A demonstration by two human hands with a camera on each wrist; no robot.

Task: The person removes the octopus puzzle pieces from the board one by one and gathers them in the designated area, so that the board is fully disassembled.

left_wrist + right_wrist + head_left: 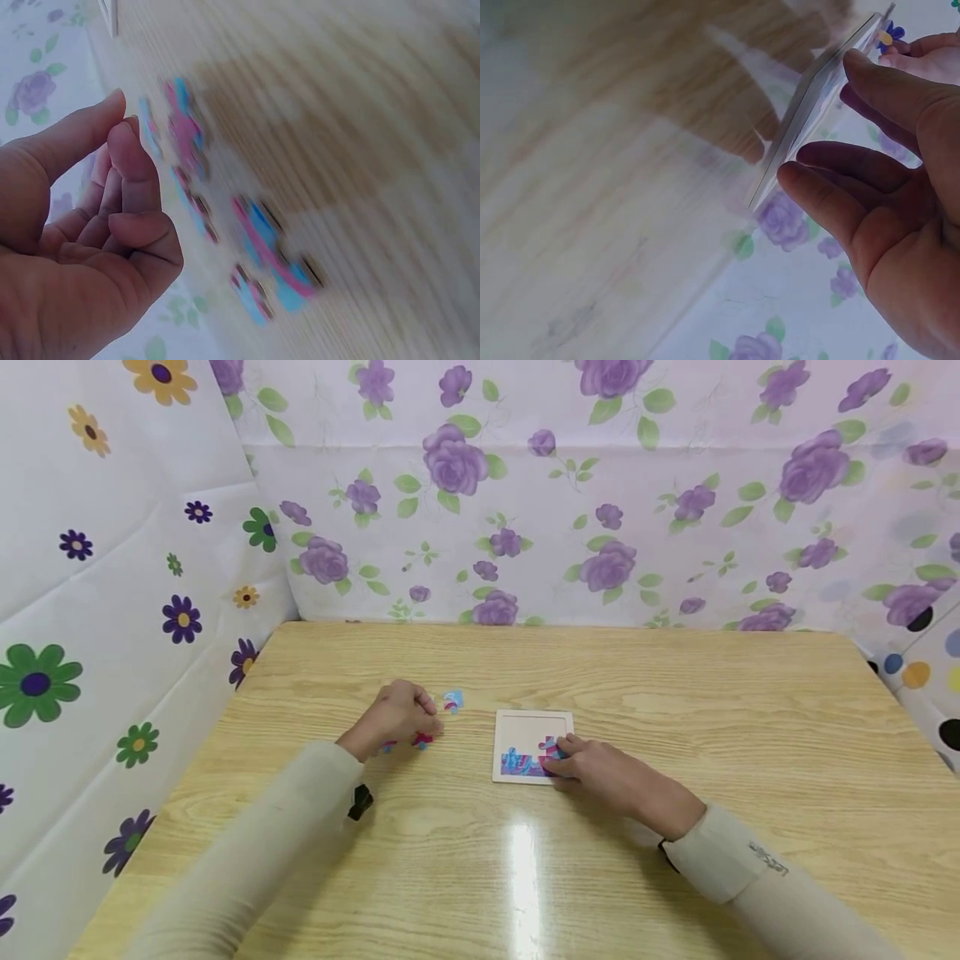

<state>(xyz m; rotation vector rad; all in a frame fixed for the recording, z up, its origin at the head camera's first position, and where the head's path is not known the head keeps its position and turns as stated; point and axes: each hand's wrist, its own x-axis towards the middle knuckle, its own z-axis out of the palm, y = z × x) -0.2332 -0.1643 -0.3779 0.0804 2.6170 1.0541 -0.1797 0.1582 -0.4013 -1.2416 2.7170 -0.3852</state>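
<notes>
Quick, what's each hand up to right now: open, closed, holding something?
Left hand: closed, fingers curled, with nothing visible in its grasp.
Right hand: open, fingers touching the puzzle board.

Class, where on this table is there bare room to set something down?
Bare tabletop lies between the jigsaw tray and purple-flowered cloth, and right of the right hand. Crowded: around the left hand, among loose puzzle pieces.

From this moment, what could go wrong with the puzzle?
The right hand is over part of the tray, by the puzzle pieces on its right side, so a slip might shift them. The left hand is close to several loose pieces and might knock them accidentally.
</notes>
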